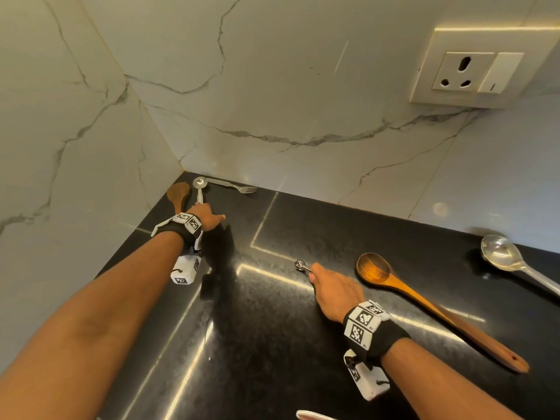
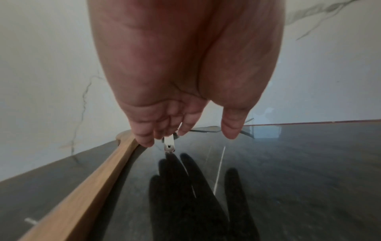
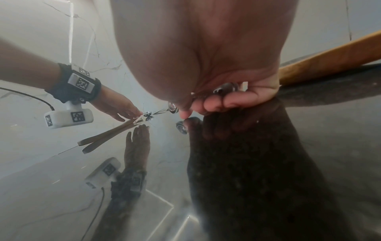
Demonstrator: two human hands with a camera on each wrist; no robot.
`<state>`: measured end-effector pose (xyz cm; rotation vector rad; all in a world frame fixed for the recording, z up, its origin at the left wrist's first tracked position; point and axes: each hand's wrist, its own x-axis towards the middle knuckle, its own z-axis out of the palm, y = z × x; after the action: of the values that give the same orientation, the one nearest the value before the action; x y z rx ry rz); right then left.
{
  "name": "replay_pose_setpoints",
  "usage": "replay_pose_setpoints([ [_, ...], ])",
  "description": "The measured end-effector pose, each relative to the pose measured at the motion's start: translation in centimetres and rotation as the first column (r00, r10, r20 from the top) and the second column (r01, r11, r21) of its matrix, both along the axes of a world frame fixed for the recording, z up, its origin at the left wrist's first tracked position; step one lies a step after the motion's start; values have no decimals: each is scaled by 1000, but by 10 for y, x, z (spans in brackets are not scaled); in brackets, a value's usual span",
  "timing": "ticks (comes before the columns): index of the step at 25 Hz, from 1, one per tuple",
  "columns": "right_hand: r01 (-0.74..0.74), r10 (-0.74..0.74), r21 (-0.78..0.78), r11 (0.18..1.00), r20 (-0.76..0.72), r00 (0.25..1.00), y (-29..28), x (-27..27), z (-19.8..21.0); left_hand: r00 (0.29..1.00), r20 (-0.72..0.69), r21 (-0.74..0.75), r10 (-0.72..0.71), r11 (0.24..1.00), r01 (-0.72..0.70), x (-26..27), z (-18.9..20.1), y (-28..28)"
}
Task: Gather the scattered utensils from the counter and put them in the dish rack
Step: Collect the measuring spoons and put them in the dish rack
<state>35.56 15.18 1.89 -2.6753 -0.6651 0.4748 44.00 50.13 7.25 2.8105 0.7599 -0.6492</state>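
1. Right hand (image 1: 335, 291): nearest the head camera, low over the black counter (image 1: 272, 344). Its fingers are curled round the handle of a small measuring spoon (image 1: 300, 264), whose round bowl projects past the thumb. The right wrist view confirms this: fingers (image 3: 233, 101) folded over metal, with the bowl mirrored in the polished stone beneath.
2. Left hand (image 1: 206, 216): reaches into the back corner where the two marble walls meet. Fingers extend onto the handle of a steel measuring spoon (image 1: 199, 184); the thumb sticks out to the side. In the left wrist view the fingertips (image 2: 144, 138) touch the handle end (image 2: 169, 143), but whether they pinch it or only press on it cannot be told.
3. Small wooden spoon (image 1: 178, 194): lies just left of the steel measuring spoon, bowl toward the corner, its handle running back under the left wrist.
4. Fork (image 1: 233, 186): lies flat along the back wall, tines pointing right, handle end touching or just beside the measuring spoon's bowl.
5. Large wooden spoon (image 1: 424, 301): lies on the counter just right of the right hand, bowl up, handle angled toward the lower right.
6. Large steel spoon (image 1: 509, 259): rests farther right, near the wall, handle running off the frame edge.
7. Wall socket (image 1: 475, 71): mounted on the marble above the right side of the counter.
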Motion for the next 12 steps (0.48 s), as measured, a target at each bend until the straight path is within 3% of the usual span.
replay_pose_setpoints([
  [3, 2, -2, -2, 1000, 10, 1000, 1, 0, -2, 999, -8, 49, -49, 998, 50, -11, -6, -2],
  [7, -15, 15, -7, 1000, 17, 1000, 1, -2, 1, 973, 23, 88, -229, 970, 226, -62, -4, -35],
  [9, -6, 6, -15, 1000, 26, 1000, 1, -2, 4, 953, 111, 94, -283, 957, 273, -96, 0, -62],
  [12, -11, 12, -31, 999, 43, 999, 1, -4, 8, 927, 311, 38, -210, 977, 208, -121, 5, -83],
])
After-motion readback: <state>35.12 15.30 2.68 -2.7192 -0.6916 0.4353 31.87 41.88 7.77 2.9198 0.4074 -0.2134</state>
